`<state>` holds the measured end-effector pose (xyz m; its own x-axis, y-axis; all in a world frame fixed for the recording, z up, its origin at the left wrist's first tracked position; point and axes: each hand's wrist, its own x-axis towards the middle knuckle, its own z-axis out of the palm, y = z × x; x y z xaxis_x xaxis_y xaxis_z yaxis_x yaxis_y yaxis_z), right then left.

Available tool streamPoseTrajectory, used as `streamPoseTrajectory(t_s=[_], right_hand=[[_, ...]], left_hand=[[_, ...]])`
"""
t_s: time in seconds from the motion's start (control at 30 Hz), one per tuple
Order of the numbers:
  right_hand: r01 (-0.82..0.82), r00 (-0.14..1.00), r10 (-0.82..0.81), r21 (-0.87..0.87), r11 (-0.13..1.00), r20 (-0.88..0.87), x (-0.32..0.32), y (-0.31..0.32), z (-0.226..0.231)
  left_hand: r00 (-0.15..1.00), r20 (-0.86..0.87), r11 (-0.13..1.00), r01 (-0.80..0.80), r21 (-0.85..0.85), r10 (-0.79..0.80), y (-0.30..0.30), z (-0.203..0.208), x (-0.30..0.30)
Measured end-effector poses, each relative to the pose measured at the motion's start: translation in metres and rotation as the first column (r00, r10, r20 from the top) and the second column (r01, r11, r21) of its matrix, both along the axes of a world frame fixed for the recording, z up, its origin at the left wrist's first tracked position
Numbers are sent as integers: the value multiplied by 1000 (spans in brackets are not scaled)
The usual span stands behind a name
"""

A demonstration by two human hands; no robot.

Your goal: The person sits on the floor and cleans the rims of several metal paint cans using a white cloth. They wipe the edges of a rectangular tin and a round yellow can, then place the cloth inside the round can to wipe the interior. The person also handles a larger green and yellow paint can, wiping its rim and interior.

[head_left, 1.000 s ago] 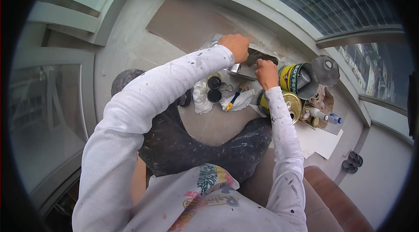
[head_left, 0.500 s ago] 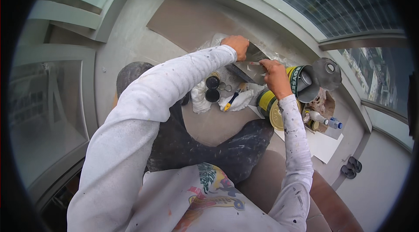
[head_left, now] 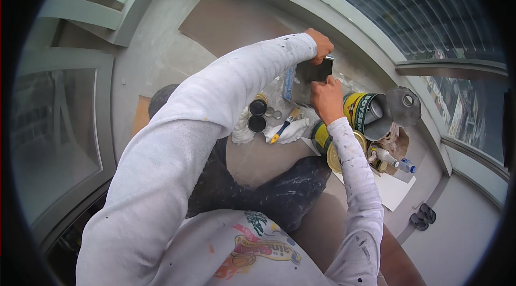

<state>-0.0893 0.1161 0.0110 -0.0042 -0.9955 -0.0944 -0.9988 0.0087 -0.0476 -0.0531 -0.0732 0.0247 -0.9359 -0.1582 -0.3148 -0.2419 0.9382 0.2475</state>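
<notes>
A dark-faced, flat rectangular tray [head_left: 310,75] with a blue left edge is tilted up in front of me. My left hand [head_left: 321,45] is closed at its far right corner and appears to hold its edge. Close by, my right hand [head_left: 327,98] is a fist over the tray's near right side; whatever it grips is hidden. A brush [head_left: 286,124] with a yellow and dark handle lies on a white rag [head_left: 294,132]. Left of it are two small round containers of dark contents, the far one [head_left: 258,107] and the near one [head_left: 257,123].
A large yellow and green paint can [head_left: 356,108] lies open on its side, with a grey mask-like piece [head_left: 403,106] beyond. Nearer stands a can with a gold lid [head_left: 344,151]. Bottles [head_left: 407,166] and slippers [head_left: 423,216] are on the right. Brown board [head_left: 226,22] covers the far floor.
Both hands have shifted: the left one to the right, the right one slightly left and nearer. The tray now shows its dark face and blue edge. A thin orange-white strip by my right hand is hidden.
</notes>
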Motion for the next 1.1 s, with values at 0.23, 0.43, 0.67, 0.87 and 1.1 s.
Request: streamPoseTrajectory(t_s=[0.23,0.43,0.67,0.87,1.1], right_hand=[[52,997,-33,-266,962,76,-9,-6,-8],[35,998,-35,9,999,51,4,-8,11],[96,994,-99,-67,993,-46,7,6,-11],[118,992,-108,-172,978,69,2,0,6],[83,997,-83,104,991,-7,17,-4,24]], left_hand=[[967,-145,978,-203,58,209,2,125,25],[706,-588,890,-452,57,396,17,194,88],[728,-590,935,-313,165,348,31,195,102],[678,-628,917,-360,170,382,31,212,122],[653,-663,922,-352,161,365,29,209,138]])
